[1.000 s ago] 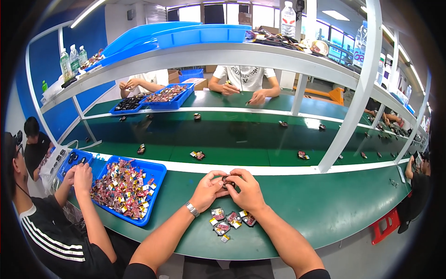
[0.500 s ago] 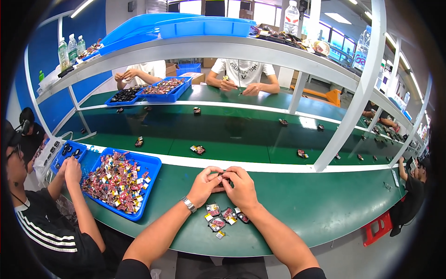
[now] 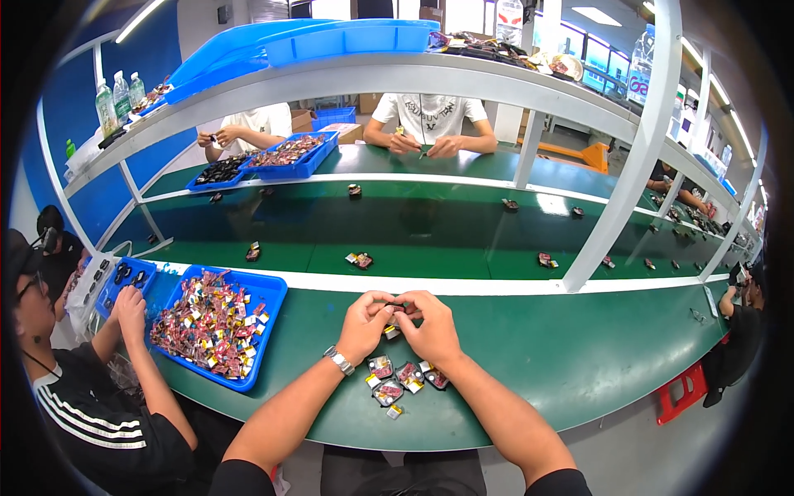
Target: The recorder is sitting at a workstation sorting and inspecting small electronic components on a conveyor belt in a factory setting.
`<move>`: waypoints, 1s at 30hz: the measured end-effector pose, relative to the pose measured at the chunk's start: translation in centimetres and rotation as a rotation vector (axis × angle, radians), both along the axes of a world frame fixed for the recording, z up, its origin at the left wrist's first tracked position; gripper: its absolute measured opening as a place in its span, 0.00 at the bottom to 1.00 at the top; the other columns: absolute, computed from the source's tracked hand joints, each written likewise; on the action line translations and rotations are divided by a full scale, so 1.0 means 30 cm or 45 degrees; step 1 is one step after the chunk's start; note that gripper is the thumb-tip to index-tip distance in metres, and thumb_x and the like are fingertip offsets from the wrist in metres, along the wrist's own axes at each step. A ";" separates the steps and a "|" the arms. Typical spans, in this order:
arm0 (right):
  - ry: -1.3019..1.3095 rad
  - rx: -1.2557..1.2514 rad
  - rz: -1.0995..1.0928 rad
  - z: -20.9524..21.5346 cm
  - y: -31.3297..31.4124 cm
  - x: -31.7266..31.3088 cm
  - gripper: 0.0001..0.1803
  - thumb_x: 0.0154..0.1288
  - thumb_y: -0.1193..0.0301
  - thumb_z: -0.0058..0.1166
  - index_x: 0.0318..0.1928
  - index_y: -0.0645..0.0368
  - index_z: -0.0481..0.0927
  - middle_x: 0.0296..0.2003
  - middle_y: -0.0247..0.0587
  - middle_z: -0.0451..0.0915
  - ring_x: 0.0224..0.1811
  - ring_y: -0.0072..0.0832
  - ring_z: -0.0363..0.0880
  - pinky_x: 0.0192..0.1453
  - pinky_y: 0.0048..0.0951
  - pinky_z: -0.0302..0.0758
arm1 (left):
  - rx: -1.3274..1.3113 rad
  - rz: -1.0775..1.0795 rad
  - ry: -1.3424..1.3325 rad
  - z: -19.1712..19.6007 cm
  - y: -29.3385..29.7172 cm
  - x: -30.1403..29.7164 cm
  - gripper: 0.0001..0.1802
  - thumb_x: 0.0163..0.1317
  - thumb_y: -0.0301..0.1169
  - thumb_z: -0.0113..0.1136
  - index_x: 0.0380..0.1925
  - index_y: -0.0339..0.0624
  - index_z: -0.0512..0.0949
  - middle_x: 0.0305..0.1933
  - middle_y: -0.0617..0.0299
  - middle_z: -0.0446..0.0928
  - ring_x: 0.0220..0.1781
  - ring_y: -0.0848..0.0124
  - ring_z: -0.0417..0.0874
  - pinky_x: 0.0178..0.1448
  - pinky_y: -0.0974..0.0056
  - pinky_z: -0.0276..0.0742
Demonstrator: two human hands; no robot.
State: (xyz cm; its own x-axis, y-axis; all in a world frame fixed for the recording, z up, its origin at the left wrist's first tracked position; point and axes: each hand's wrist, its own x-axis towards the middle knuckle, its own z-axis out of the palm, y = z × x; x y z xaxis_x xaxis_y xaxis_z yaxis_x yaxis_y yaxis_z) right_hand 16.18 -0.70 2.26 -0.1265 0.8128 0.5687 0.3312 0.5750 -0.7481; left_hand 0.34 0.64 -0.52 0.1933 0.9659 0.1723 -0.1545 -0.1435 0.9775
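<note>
My left hand (image 3: 365,327) and my right hand (image 3: 429,329) meet above the green table, fingers and thumbs pinched round one small black-cased electronic piece (image 3: 398,308). A white and yellow part (image 3: 391,332) shows just under the thumbs; whether it joins that piece I cannot tell. Most of the held piece is hidden by fingers. Between my forearms lie several similar assemblies (image 3: 387,393), with dark rims, reddish circuit boards and white-yellow parts. Nearest me, a small white-yellow piece (image 3: 394,411) sits alone on the table.
To my left stands a blue tray (image 3: 275,312) heaped with red circuit boards. Beside it a co-worker's hands (image 3: 128,310) are over a smaller blue tray (image 3: 142,277). Ahead, a dark green conveyor (image 3: 447,248) carries spaced assemblies under a white shelf frame (image 3: 579,240). People sit across.
The assemblies on the conveyor have moved to the right. A white-yellow part has come into sight below my thumbs. My hands stay together; the co-worker's hands on the left have shifted slightly.
</note>
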 end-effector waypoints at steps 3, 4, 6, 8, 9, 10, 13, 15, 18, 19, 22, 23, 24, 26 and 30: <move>0.039 -0.102 -0.006 -0.007 0.012 -0.002 0.11 0.58 0.81 0.61 0.42 0.63 0.82 0.38 0.42 0.82 0.37 0.26 0.82 0.41 0.24 0.82 | 0.066 0.002 -0.010 0.001 -0.003 0.004 0.10 0.71 0.24 0.52 0.50 0.33 0.72 0.44 0.56 0.82 0.44 0.75 0.82 0.48 0.70 0.78; 0.091 -0.147 -0.015 -0.010 0.015 -0.003 0.10 0.58 0.80 0.62 0.42 0.64 0.82 0.38 0.41 0.82 0.37 0.23 0.81 0.40 0.24 0.81 | 0.080 -0.020 0.031 0.011 -0.005 -0.002 0.10 0.71 0.24 0.51 0.50 0.34 0.72 0.45 0.56 0.82 0.45 0.75 0.82 0.48 0.70 0.78; 0.156 -0.210 -0.059 -0.024 0.033 0.015 0.09 0.58 0.80 0.62 0.41 0.63 0.82 0.38 0.40 0.83 0.37 0.24 0.82 0.41 0.25 0.82 | 0.107 0.088 0.072 0.028 -0.005 -0.007 0.10 0.71 0.24 0.51 0.50 0.35 0.73 0.46 0.55 0.82 0.45 0.73 0.83 0.47 0.69 0.80; 0.157 -0.233 -0.184 -0.048 0.110 0.055 0.08 0.58 0.79 0.61 0.40 0.64 0.82 0.37 0.41 0.83 0.36 0.25 0.83 0.41 0.26 0.81 | 0.201 0.300 0.101 0.040 0.030 -0.049 0.09 0.71 0.26 0.51 0.47 0.35 0.74 0.46 0.55 0.82 0.43 0.71 0.84 0.46 0.68 0.81; 0.120 -0.236 -0.281 -0.045 0.154 0.093 0.08 0.58 0.79 0.61 0.40 0.64 0.82 0.36 0.41 0.84 0.36 0.24 0.83 0.41 0.26 0.81 | 0.212 0.413 0.115 0.048 0.042 -0.069 0.09 0.71 0.27 0.50 0.46 0.35 0.75 0.46 0.54 0.82 0.43 0.71 0.84 0.45 0.67 0.81; 0.097 -0.212 -0.351 -0.058 0.211 0.129 0.09 0.58 0.78 0.62 0.40 0.65 0.82 0.36 0.41 0.84 0.35 0.24 0.83 0.41 0.27 0.80 | 0.160 0.484 0.115 0.055 0.048 -0.090 0.09 0.71 0.28 0.50 0.45 0.36 0.76 0.44 0.55 0.82 0.41 0.72 0.84 0.42 0.68 0.80; 0.079 -0.202 -0.536 -0.073 0.360 0.197 0.10 0.57 0.76 0.64 0.40 0.63 0.83 0.33 0.40 0.85 0.34 0.25 0.84 0.42 0.27 0.79 | 0.025 0.582 0.098 0.018 0.090 -0.128 0.08 0.69 0.27 0.52 0.43 0.36 0.77 0.41 0.57 0.84 0.38 0.74 0.84 0.38 0.69 0.81; 0.088 -0.294 -0.580 -0.088 0.420 0.211 0.12 0.57 0.73 0.67 0.41 0.62 0.83 0.30 0.39 0.85 0.32 0.22 0.83 0.40 0.24 0.78 | 0.021 0.619 0.040 0.001 0.107 -0.127 0.08 0.69 0.28 0.53 0.41 0.36 0.78 0.38 0.58 0.84 0.34 0.75 0.84 0.36 0.69 0.80; -0.106 -0.255 -0.647 -0.078 0.450 0.228 0.17 0.57 0.72 0.67 0.46 0.63 0.81 0.37 0.43 0.84 0.38 0.32 0.83 0.45 0.31 0.78 | 0.040 0.571 0.126 0.010 0.091 -0.110 0.07 0.67 0.28 0.56 0.37 0.35 0.79 0.31 0.59 0.84 0.30 0.75 0.83 0.36 0.69 0.79; -0.120 -0.268 -0.642 -0.081 0.444 0.203 0.17 0.57 0.72 0.67 0.46 0.63 0.81 0.37 0.43 0.84 0.38 0.32 0.83 0.45 0.31 0.78 | 0.022 0.577 0.120 0.017 0.086 -0.119 0.07 0.67 0.28 0.56 0.37 0.35 0.79 0.31 0.59 0.84 0.30 0.75 0.83 0.36 0.69 0.79; -0.559 0.341 -0.580 -0.045 0.401 0.080 0.27 0.56 0.73 0.63 0.56 0.63 0.73 0.50 0.52 0.74 0.52 0.48 0.71 0.60 0.43 0.69 | 0.068 0.629 0.183 0.020 0.088 -0.137 0.07 0.66 0.27 0.55 0.37 0.34 0.80 0.30 0.59 0.83 0.29 0.76 0.81 0.33 0.71 0.77; -0.507 0.168 -0.363 -0.033 0.396 0.030 0.28 0.55 0.70 0.65 0.56 0.64 0.73 0.50 0.51 0.75 0.51 0.46 0.73 0.58 0.43 0.70 | 0.058 0.651 0.173 0.011 0.092 -0.137 0.07 0.66 0.27 0.55 0.37 0.34 0.80 0.30 0.59 0.83 0.29 0.76 0.81 0.33 0.71 0.77; -0.470 0.073 -0.316 -0.042 0.399 -0.017 0.30 0.54 0.68 0.67 0.57 0.64 0.73 0.49 0.51 0.76 0.51 0.46 0.73 0.59 0.43 0.70 | 0.072 0.634 0.192 0.011 0.099 -0.127 0.07 0.66 0.27 0.55 0.37 0.34 0.80 0.29 0.59 0.83 0.28 0.76 0.81 0.33 0.71 0.77; -0.430 -0.017 -0.266 -0.056 0.425 -0.085 0.32 0.52 0.67 0.69 0.57 0.64 0.73 0.49 0.50 0.76 0.51 0.46 0.74 0.59 0.43 0.71 | 0.076 0.614 0.199 0.016 0.106 -0.118 0.07 0.65 0.26 0.56 0.37 0.34 0.80 0.28 0.59 0.82 0.26 0.76 0.81 0.33 0.71 0.77; -0.589 -0.196 -0.270 -0.052 0.469 -0.125 0.32 0.49 0.67 0.70 0.54 0.66 0.75 0.43 0.48 0.81 0.47 0.39 0.79 0.54 0.37 0.75 | 0.075 0.619 0.186 0.022 0.103 -0.124 0.06 0.65 0.26 0.56 0.36 0.34 0.79 0.28 0.60 0.82 0.26 0.77 0.80 0.32 0.71 0.76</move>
State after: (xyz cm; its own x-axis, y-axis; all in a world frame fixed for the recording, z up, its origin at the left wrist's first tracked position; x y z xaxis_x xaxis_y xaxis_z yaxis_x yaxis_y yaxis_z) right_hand 12.43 13.37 0.70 -0.1599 0.9174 0.3645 0.7437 0.3548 -0.5666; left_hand -3.38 3.73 0.15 -0.2496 0.9396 0.2342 0.0815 -0.2206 0.9720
